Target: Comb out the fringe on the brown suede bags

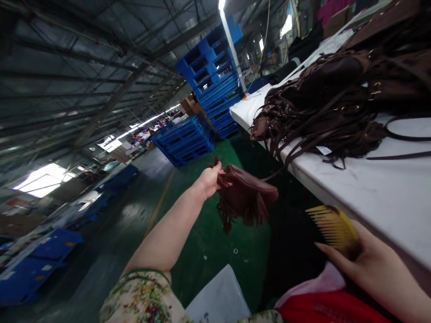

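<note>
Head camera showed your left hand (209,179) with its grip clamped on a brown fringed pouch (247,197), out over the green floor (205,251) beside the counter (387,197). Your right hand (367,264) had its grip closed on a yellow comb (335,229), apart from the fringe. More fringed bags (336,98) lay piled on the counter.

Short sleeve (144,296), lower left of frame: floral print, pale ground, green edging at cuff. Forearms bare. Left hand (209,179), right hand (367,262) bare. Red cloth (330,309), lower right: worn or not, unclear.

Left arm outstretched, left hand (209,179) clenched; right hand (370,269) low, fingers curled.
</note>
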Action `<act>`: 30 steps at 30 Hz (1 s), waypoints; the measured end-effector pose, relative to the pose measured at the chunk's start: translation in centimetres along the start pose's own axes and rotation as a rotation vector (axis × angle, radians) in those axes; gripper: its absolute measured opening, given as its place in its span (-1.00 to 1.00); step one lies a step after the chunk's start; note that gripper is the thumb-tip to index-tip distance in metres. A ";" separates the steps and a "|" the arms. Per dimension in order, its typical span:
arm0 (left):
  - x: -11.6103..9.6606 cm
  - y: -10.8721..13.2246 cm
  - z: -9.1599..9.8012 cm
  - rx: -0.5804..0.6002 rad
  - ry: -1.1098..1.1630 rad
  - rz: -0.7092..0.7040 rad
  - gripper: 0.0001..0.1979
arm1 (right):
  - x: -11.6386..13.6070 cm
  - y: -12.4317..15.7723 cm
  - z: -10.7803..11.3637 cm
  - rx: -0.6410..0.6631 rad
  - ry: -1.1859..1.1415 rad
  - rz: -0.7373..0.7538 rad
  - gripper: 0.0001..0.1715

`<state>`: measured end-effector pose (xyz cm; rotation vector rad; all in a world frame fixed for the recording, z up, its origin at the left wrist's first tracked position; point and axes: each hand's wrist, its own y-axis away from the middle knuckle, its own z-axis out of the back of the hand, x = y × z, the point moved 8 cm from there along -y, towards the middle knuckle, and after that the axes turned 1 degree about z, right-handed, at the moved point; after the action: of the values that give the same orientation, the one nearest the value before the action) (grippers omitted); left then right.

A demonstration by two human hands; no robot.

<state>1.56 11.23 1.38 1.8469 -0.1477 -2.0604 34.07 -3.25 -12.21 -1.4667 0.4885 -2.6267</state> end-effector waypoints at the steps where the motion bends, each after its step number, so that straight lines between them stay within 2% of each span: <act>1: 0.8 1.0 -1.2 0.045 0.109 0.056 -0.70 | 1.5 -0.5 -0.3 0.001 -0.012 0.009 -0.31; 3: 2.6 3.6 -3.4 0.104 0.257 0.162 -0.69 | 3.4 -1.7 -0.5 -0.013 -0.041 0.000 -0.33; 4: 3.6 5.0 -4.4 0.135 0.302 0.218 -0.68 | 3.6 -2.4 -0.5 -0.015 -0.064 -0.026 -0.36; 7: 7.2 8.6 -6.7 0.249 0.349 0.385 -0.65 | 1.4 -3.7 -0.7 0.053 -0.183 -0.169 -0.50; 9: 10.1 9.6 -7.4 0.280 0.343 0.480 -0.67 | -1.1 -3.7 -1.6 0.180 -0.319 -0.279 -0.52; 12: 15.4 8.8 -7.5 0.272 0.298 0.604 -0.72 | -4.0 -2.3 -4.0 0.413 -0.481 -0.390 -0.50; 15: 20.6 6.5 -7.2 0.242 0.269 0.666 -0.77 | -6.0 -0.2 -6.7 0.555 -0.465 -0.408 -0.53; 18: 23.6 4.2 -6.5 0.292 0.180 0.687 -0.79 | -7.4 1.8 -9.4 0.632 -0.427 -0.412 -0.51; 19: 23.7 3.4 -6.0 0.310 0.070 0.649 -0.78 | -7.9 2.2 -10.0 0.636 -0.403 -0.427 -0.52; 21: 22.0 1.2 -4.4 0.271 -0.218 0.474 -0.75 | -8.6 2.7 -10.7 0.620 -0.374 -0.465 -0.60; 23: 17.7 -1.0 -3.4 0.142 -0.450 0.177 -0.61 | -8.8 2.7 -10.8 0.608 -0.431 -0.516 -0.64; 24: 15.1 -1.7 -3.7 0.094 -0.499 0.014 -0.54 | -8.6 2.5 -10.8 0.608 -0.486 -0.540 -0.64; 25: 12.2 -2.0 -4.8 0.091 -0.540 -0.200 -0.50 | -8.2 2.4 -10.7 0.613 -0.543 -0.562 -0.63; 26: 9.8 -1.8 -6.9 0.174 -0.571 -0.406 -0.49 | -7.7 2.2 -10.5 0.624 -0.589 -0.585 -0.62; 27: 8.3 -1.3 -9.8 0.359 -0.583 -0.555 -0.51 | -7.3 2.1 -10.3 0.637 -0.623 -0.606 -0.61; 28: 7.8 -0.6 -13.1 0.605 -0.572 -0.624 -0.54 | -6.8 2.0 -10.1 0.653 -0.651 -0.620 -0.61; 29: 8.3 0.1 -16.1 0.869 -0.557 -0.595 -0.57 | -6.3 2.0 -9.9 0.669 -0.679 -0.631 -0.60; 30: 9.4 0.7 -18.7 1.103 -0.552 -0.489 -0.60 | -5.9 2.0 -9.6 0.679 -0.712 -0.640 -0.59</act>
<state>19.31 10.45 -9.76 1.8258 -1.3172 -3.1822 29.00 -1.52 -22.27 -2.2894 -0.9614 -1.9665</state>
